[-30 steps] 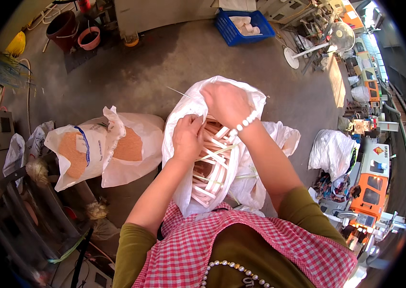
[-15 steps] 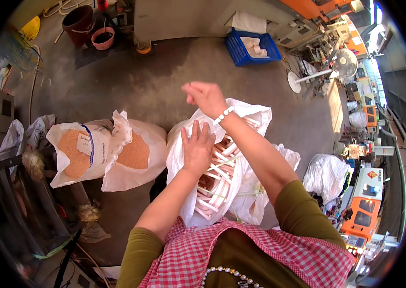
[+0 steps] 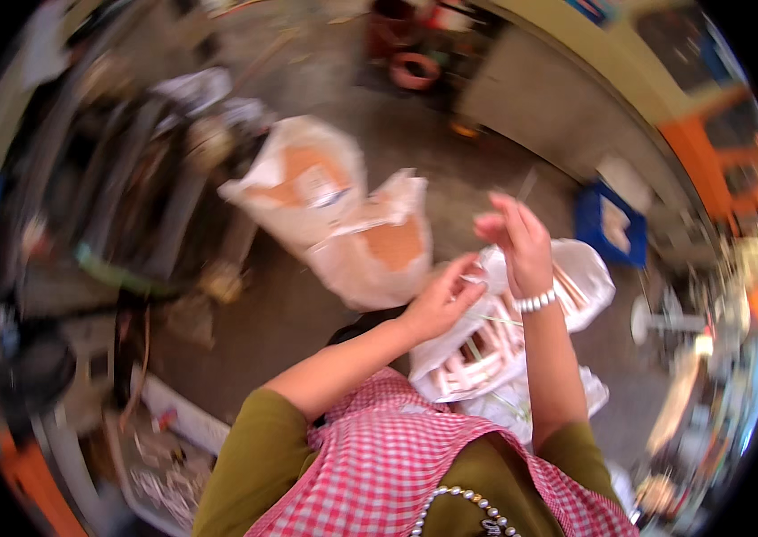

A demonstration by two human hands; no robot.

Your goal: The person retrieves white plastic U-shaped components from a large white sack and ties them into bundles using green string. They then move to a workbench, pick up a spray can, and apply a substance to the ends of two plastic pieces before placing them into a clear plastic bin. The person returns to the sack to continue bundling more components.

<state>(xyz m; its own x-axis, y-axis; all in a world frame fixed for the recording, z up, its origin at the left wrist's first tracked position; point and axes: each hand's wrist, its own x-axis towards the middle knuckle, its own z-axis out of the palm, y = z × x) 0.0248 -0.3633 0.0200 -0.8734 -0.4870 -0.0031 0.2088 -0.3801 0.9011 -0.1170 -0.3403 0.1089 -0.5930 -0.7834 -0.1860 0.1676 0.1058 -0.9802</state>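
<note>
A white woven sack (image 3: 437, 380) stands in front of me, filled with pale pink strip-like pieces (image 3: 477, 362). A few thin pale strands lie across them. My left hand (image 3: 446, 300) is at the sack's left rim, its fingers curled and closed on a fold of the white material. Above the sack's far part, my right hand (image 3: 526, 246) is raised, fingers stretched and somewhat apart, slightly blurred, with nothing visible in it. A white bead bracelet (image 3: 536, 302) circles that wrist. A white plastic bag (image 3: 509, 412) sits against the sack's near right side.
Left of the sack stand two paper sacks (image 3: 352, 268) showing orange-brown granules. Farther right is a blue crate (image 3: 616, 224) with white pieces inside. A pedestal fan (image 3: 665, 320) stands at the right, dark metal racks (image 3: 137, 188) at the left, and a pink basin (image 3: 413, 70) at the back.
My view has swung left, so the scene sits turned and farther right. My left hand, flat on the sack before, now curls at its rim. My right hand's curled fingers have opened out.
</note>
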